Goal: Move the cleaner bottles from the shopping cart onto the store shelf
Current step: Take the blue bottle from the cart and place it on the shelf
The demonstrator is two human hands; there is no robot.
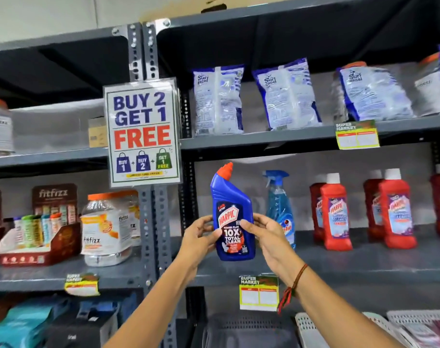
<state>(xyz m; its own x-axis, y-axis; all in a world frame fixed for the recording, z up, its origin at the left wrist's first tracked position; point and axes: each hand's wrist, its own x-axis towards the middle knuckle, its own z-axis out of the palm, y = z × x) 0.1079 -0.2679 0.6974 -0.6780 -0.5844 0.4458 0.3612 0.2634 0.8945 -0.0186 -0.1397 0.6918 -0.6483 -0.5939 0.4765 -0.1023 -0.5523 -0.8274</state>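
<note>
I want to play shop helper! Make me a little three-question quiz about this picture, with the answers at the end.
1. True or false: both hands hold the blue Harpic bottle.
2. What colour is that bottle's cap? A) white B) orange-red C) green
3. What stands on the shelf just behind the right hand: a blue spray bottle or a jar?

Key:
1. True: the left hand and right hand grip its sides, label facing us.
2. B.
3. The blue spray bottle, left of the red Harpic bottles.
</note>
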